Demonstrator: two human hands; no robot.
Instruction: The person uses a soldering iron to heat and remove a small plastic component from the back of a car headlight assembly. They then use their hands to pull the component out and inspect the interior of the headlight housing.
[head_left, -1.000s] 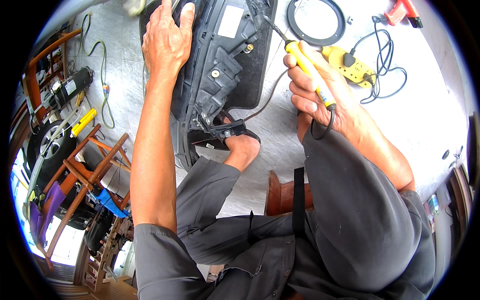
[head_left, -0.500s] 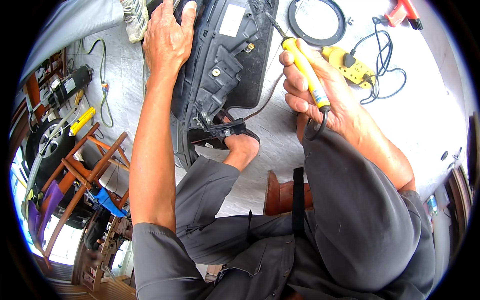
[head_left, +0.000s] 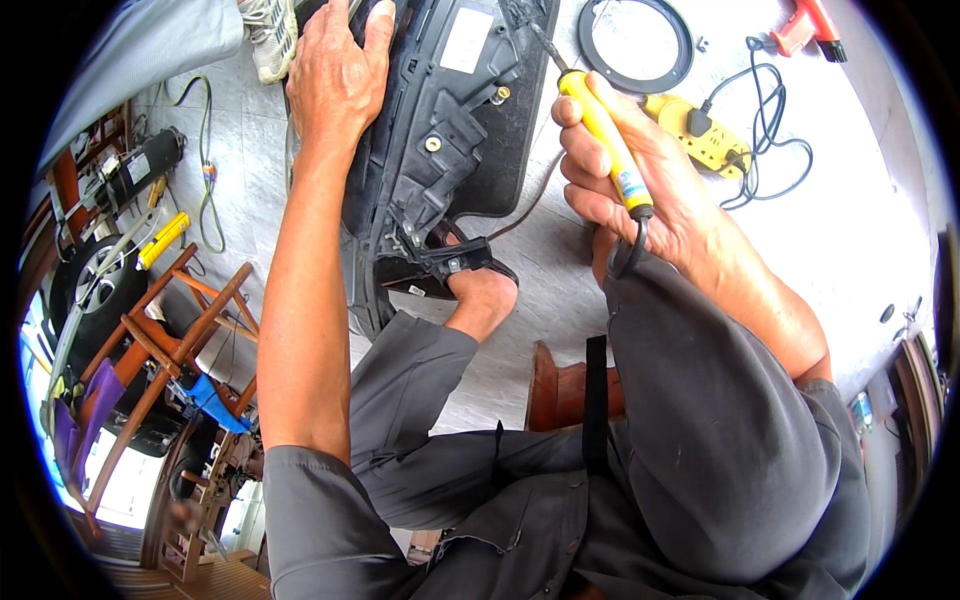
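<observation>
My right hand (head_left: pixel 650 165) is closed round the yellow handle of a soldering iron (head_left: pixel 612 140), its cord running out at the rear end. The iron's metal tip points up and left, at the right edge of a black plastic housing (head_left: pixel 430 130) that looks like a car headlight unit. Whether the tip touches the plastic, I cannot tell. Flat on the left side of the housing lies my left hand (head_left: pixel 338 75), fingers stretched out and thumb apart, with some fingertips near the picture's upper edge. A white label (head_left: pixel 466 40) is stuck on the housing.
A black ring (head_left: pixel 583 45) lies on the floor beyond my right hand. Near it are a yellow power strip (head_left: pixel 712 145) with a plugged-in cord and a red tool (head_left: pixel 800 30). Another person's shoe (head_left: pixel 268 40) stands at upper left. A wooden stool frame (head_left: pixel 165 350) is at left.
My right hand and the soldering iron have shifted very slightly to the left and up. My left hand and the housing stay in place.
</observation>
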